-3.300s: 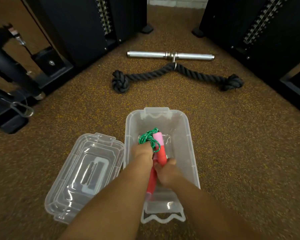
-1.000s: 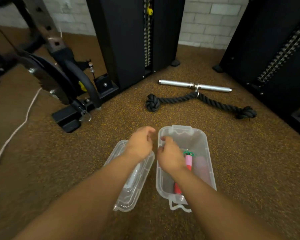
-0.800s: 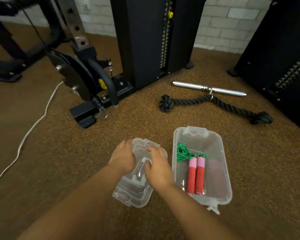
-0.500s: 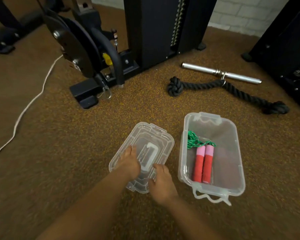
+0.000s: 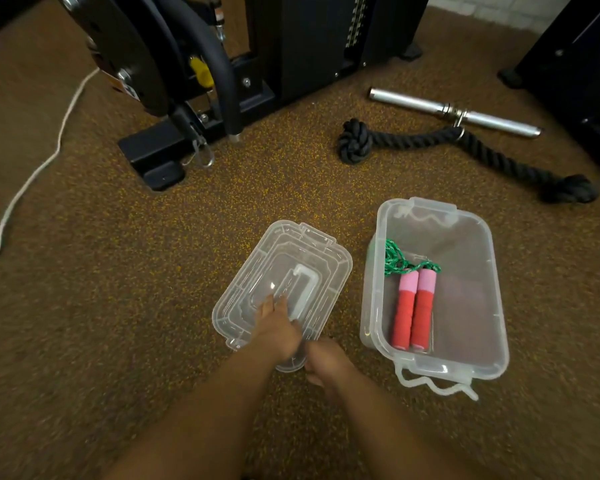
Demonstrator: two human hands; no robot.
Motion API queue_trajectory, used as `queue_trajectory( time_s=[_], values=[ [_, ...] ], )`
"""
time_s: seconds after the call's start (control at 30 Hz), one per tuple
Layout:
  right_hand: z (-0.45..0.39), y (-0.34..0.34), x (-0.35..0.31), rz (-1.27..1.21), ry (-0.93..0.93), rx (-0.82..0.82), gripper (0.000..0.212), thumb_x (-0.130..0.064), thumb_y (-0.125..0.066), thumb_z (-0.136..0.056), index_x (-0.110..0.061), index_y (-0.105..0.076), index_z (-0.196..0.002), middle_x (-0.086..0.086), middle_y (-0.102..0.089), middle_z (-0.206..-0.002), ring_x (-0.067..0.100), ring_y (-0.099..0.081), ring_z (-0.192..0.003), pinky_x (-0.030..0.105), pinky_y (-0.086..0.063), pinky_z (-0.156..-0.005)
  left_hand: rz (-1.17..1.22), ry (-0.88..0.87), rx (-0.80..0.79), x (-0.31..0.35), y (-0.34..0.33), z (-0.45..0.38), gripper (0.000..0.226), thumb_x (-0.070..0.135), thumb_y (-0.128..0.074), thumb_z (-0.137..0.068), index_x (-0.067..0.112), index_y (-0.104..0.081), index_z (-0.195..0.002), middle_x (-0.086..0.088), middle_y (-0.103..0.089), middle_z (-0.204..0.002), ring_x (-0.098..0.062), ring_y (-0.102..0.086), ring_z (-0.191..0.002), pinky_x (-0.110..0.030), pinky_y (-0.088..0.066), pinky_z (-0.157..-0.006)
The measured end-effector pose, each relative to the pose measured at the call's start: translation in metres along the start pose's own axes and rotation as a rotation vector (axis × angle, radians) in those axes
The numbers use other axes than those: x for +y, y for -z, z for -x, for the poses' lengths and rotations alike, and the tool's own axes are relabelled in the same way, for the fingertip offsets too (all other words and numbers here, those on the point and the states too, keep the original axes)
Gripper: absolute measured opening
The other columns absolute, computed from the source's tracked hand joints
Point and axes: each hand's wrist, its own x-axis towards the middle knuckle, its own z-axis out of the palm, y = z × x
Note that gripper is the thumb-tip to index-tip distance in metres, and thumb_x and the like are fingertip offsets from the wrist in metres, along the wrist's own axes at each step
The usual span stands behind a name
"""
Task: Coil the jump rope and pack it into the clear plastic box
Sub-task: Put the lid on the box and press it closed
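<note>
Jump rope [image 5: 411, 299] with 2 red-and-pink cylindrical handles and a bundled green braided cord lies inside the clear rectangular plastic box [image 5: 492, 289], on the box's left half. The handles rest side by side, touching, pink ends pointing toward the far rim of the box, and the green cord is bunched against the left wall just beyond them. A wavy translucent latch hangs from the near end of the box.

Just beside the box, on its left, the clear plastic lid [image 5: 291, 268] lies on the speckled brown floor [image 5: 118, 271], turned at an angle to the box and apart from it. The left hand [image 5: 276, 329] rests on top of the near part of the lid, fingers stretched flat toward the white handle at the lid's middle, not closed around anything. The right hand [image 5: 326, 363] sits at the lid's near corner, between the lid and the box, fingers curled under; whether it clamps the lid's edge I cannot tell. The rope is to the right of both hands, untouched by either.

Beyond the box lie a thick black knotted rope [image 5: 465, 150] and a silver metal bar [image 5: 454, 112], joined by a ring. Black gym machines stand further left of the box, with a white cord [image 5: 49, 140] trailing past them.
</note>
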Motion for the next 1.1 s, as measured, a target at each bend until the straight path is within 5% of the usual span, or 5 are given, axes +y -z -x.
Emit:
queue_trajectory(
  time_s=[0.3,0.5,0.8,0.97,1.1],
  values=[
    [0.028,-0.01,-0.019,-0.298,0.219,-0.002,0.034,-0.027,-0.046,-0.096,-0.012,-0.059,-0.124,0.007,-0.067,-0.116,0.026,-0.064,-0.108,0.03,-0.049,-0.084,0.175,0.142,0.057,0.039,0.028,0.011,0.11,0.064,-0.067,-0.066,0.024,-0.01,-0.152,-0.007,-0.005,-0.161,-0.033,-0.008,-0.147,-0.048,-0.018,-0.117],
    [0.068,-0.013,-0.059,-0.303,0.356,-0.192,0.031,-0.007,-0.039,-0.097,-0.017,-0.068,-0.089,0.001,-0.067,-0.078,0.005,-0.061,-0.061,0.017,-0.05,-0.056,0.276,0.102,0.415,0.066,0.076,0.041,0.04,0.022,-0.054,-0.09,0.015,-0.051,-0.129,-0.015,-0.06,-0.125,-0.034,-0.056,-0.115,-0.035,-0.043,-0.092],
    [0.128,0.045,-0.054,0.032,0.633,0.116,0.03,-0.018,-0.05,-0.093,-0.03,-0.062,-0.117,-0.002,-0.06,-0.125,0.012,-0.059,-0.104,0.023,-0.047,-0.089,0.806,0.113,0.589,0.076,0.094,0.118,0.03,0.026,-0.059,-0.086,0.02,-0.061,-0.116,-0.011,-0.065,-0.112,-0.035,-0.062,-0.1,-0.046,-0.05,-0.091],
    [0.146,0.096,-0.041,0.135,0.683,0.337,0.047,-0.026,-0.056,-0.088,-0.02,-0.049,-0.134,0.002,-0.052,-0.133,0.019,-0.05,-0.122,0.032,-0.039,-0.107,1.152,0.062,0.477,0.085,0.097,0.153,0.014,0.017,-0.062,-0.082,0.025,-0.066,-0.093,-0.004,-0.071,-0.097,-0.024,-0.068,-0.085,-0.037,-0.056,-0.069],
    [0.16,0.132,-0.032,-0.075,0.63,0.245,0.028,-0.022,-0.055,-0.092,-0.03,-0.049,-0.119,-0.01,-0.061,-0.101,0.007,-0.06,-0.089,0.027,-0.046,-0.084,1.162,-0.075,0.26,0.105,0.089,0.164,0.03,0.02,-0.062,-0.084,0.02,-0.063,-0.114,-0.007,-0.072,-0.107,-0.028,-0.07,-0.095,-0.046,-0.057,-0.078]
  ],
)
